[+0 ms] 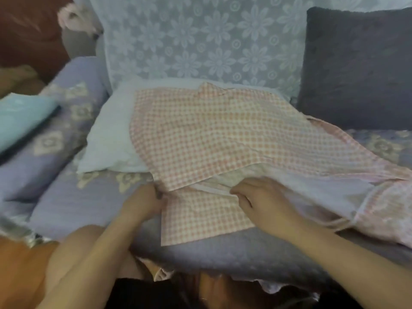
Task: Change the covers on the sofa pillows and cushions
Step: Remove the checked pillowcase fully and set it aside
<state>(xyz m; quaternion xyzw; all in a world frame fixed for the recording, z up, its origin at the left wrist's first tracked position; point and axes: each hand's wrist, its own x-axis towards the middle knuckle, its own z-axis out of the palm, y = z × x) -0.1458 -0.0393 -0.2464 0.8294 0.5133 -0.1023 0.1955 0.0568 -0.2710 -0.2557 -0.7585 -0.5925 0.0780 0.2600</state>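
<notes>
Lavender quilted sofa seat (73, 204) is filling the lower frame. At centre bottom, the left hand (142, 201) is pinching the near corner of a pink checked cover (200, 139), fingers closed on its edge. The right hand (260, 197) is gripping the cover's opening hem just beside it, fingers curled shut. The cover is lying crumpled, spreading from centre toward the right edge, draping over a white pillow (109, 139) whose left end is showing. A dark grey cushion (356, 68) is leaning upright at upper right; a turquoise folded cloth (20, 117) is sitting at left.
</notes>
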